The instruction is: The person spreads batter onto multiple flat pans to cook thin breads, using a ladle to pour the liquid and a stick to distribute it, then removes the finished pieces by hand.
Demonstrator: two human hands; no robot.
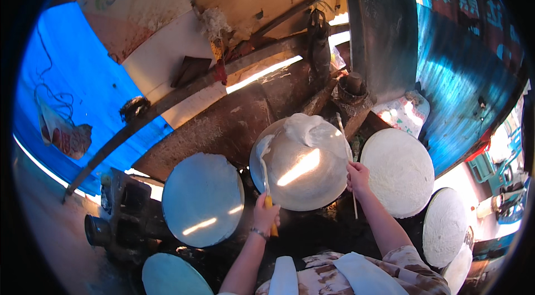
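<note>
A large round metal pan [301, 169] lies before me, with a pale, folded, wet-looking mass [307, 127] at its far edge. My left hand [266, 214] is closed on the yellow handle of a long tool [265, 173], whose pale-coated end rests at the pan's left side. At the pan's right rim, my right hand [357, 176] grips a thin stick [342, 132] that runs along the rim and sticks out below the hand. Round flat discs with pale, smooth tops stand on both sides, one on the left [203, 201] and a rougher white one on the right [397, 173].
More pale discs lie at the lower left [173, 276] and lower right [446, 227]. Behind the pan are a rusty metal sheet [209, 127], a short pipe [354, 83] and a printed bag [403, 113]. A long bar [138, 125] slants across the left.
</note>
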